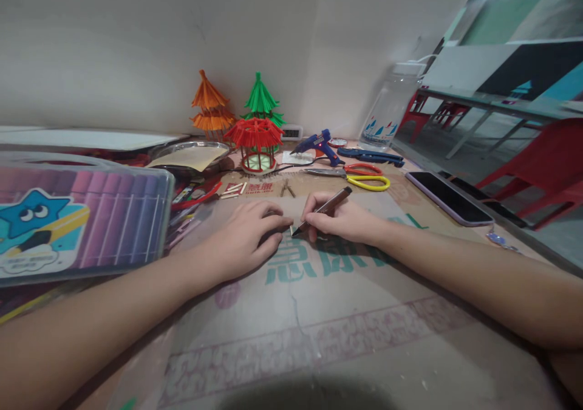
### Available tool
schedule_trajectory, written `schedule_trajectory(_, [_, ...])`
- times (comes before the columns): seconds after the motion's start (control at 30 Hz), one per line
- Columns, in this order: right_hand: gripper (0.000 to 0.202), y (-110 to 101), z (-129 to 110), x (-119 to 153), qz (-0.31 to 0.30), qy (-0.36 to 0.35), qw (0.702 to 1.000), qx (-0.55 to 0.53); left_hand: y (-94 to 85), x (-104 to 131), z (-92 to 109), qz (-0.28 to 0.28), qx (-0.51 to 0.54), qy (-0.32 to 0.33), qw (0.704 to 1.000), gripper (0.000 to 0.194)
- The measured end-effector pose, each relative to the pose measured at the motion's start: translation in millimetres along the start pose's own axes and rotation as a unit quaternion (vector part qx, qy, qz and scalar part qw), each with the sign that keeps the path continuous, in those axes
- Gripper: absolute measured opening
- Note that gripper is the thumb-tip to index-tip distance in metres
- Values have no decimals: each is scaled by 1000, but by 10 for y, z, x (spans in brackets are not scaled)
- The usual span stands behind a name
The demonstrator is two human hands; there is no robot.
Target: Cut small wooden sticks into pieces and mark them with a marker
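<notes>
My right hand (334, 218) is closed around a dark brown marker pen (334, 202). The pen's tip points down and left, at a small pale stick (292, 231) on the plastic-covered surface. My left hand (252, 231) lies low from the other side. Its index fingertip holds the stick at the upper end, with the thumb bent below. Several more pale sticks (234, 189) lie beyond my left hand, and a few brown sticks (286, 187) lie beside them. Whether the pen tip touches the stick, I cannot tell.
A marker case (159, 215) stands at left. Behind are red (255, 133), green (259, 97) and orange (210, 97) pavilion-like models, a blue glue gun (319, 146), scissors (364, 176), blue-handled pliers (371, 156) and a water bottle (392, 106). A phone (449, 197) lies at right.
</notes>
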State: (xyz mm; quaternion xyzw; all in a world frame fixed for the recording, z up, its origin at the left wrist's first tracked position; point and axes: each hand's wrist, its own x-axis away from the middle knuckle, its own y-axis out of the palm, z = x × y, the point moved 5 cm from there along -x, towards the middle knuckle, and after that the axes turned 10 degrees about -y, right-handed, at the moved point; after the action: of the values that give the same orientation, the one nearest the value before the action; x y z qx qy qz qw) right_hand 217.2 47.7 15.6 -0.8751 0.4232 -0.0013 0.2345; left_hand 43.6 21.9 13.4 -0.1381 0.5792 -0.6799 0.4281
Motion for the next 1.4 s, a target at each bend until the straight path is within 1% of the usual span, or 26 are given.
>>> schedule_trajectory(0.13, [11,3,-13,3,-6,-4,1000,3,4,1,-5,3,2,-4,1000,33])
schedule_trajectory(0.3, [10,-7,9,5,6,0,1000,-9,6,-1,-4,-1,-2,-3,1000,33])
schedule_trajectory(0.53, [12,1,9,10,2,4,1000,0,-2,-3,-2,-4,-1,-5,1000,34])
schedule_trajectory(0.77, [11,-12,9,-16,29,0,999,13,-8,-7,6,-12,4,-10,1000,35])
schedule_trajectory(0.87, [11,-35,6,-27,55,8,998,38,-10,-8,7,-12,5,-11,1000,34])
schedule_trajectory(0.97, [10,-48,-10,-28,67,4,996,58,-13,-9,11,-12,2,-10,1000,33])
schedule_trajectory(1.07, [10,-49,-15,-20,63,3,997,53,-10,-10,11,-14,1,-8,1000,33])
schedule_trajectory(1.27, [12,-24,8,-12,27,1,1000,16,-4,-8,5,-5,1,-4,1000,33])
schedule_trajectory(1.4, [14,-20,8,-10,22,0,1000,2,-7,-7,9,-5,1,-1,1000,34])
